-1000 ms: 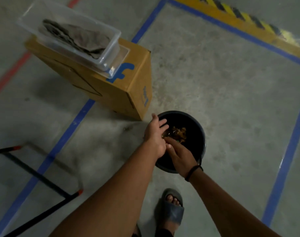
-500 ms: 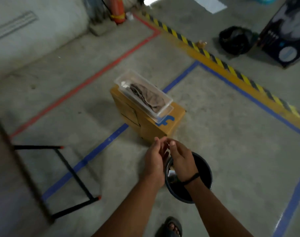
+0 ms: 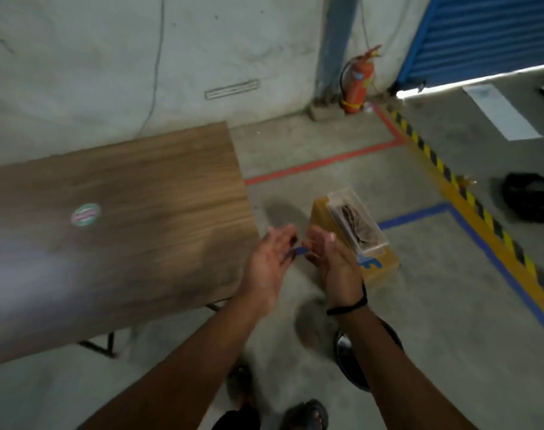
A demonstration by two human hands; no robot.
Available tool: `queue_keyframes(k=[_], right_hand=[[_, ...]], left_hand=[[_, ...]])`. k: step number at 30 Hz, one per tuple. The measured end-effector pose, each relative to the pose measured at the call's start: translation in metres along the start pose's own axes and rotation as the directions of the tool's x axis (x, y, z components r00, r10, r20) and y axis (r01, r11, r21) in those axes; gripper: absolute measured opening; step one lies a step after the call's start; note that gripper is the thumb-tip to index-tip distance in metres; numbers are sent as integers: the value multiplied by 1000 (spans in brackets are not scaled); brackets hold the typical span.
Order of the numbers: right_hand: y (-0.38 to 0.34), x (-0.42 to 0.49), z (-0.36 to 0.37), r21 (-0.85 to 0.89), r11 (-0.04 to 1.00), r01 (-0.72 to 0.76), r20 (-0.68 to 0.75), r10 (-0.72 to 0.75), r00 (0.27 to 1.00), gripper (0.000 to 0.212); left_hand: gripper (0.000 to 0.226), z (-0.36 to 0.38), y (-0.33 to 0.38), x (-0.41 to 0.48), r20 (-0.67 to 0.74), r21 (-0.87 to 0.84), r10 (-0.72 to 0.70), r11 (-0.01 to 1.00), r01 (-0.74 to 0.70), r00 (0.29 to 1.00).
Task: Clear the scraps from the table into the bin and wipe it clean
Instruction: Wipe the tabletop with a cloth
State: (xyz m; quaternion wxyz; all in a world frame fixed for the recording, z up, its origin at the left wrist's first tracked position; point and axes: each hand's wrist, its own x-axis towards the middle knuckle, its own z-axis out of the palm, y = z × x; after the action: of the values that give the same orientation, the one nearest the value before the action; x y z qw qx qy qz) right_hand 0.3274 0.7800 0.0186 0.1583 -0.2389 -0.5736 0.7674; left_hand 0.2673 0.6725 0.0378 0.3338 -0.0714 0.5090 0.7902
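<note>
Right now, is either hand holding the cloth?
No, the cloth lies in the clear tub; left hand and right hand are empty.

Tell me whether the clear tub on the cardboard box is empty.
Not empty: a crumpled brown cloth lies inside the clear tub, visible through its walls.

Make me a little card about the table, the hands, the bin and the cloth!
Table: brown wooden table with a round sticker on it; no scraps that I can see
Hands: left hand and right hand close together, fingers relaxed, holding nothing
Bin: black bin on the floor, partly hidden under the right arm
Cloth: cloth in a clear tub on a cardboard box
</note>
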Motion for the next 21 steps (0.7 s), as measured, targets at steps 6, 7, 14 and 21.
queue_keyframes(k=[6,7,14,21], right_hand=[[-27,8,74,-11,999,-33,149,34,988,55],[-26,9,84,-7,999,-46,155,46,987,43],[-1,26,134,-22,994,-108,100,109,989,41],[13,59,110,-19,991,-134,-3,134,991,30]], left_hand=[[50,-52,62,-10,-48,-80,182,979,-185,982],[48,-59,68,-11,-44,-74,193,978,-196,980],[44,-101,83,11,13,-8,169,986,-169,986],[28,-86,51,62,52,395,233,888,-234,971]])
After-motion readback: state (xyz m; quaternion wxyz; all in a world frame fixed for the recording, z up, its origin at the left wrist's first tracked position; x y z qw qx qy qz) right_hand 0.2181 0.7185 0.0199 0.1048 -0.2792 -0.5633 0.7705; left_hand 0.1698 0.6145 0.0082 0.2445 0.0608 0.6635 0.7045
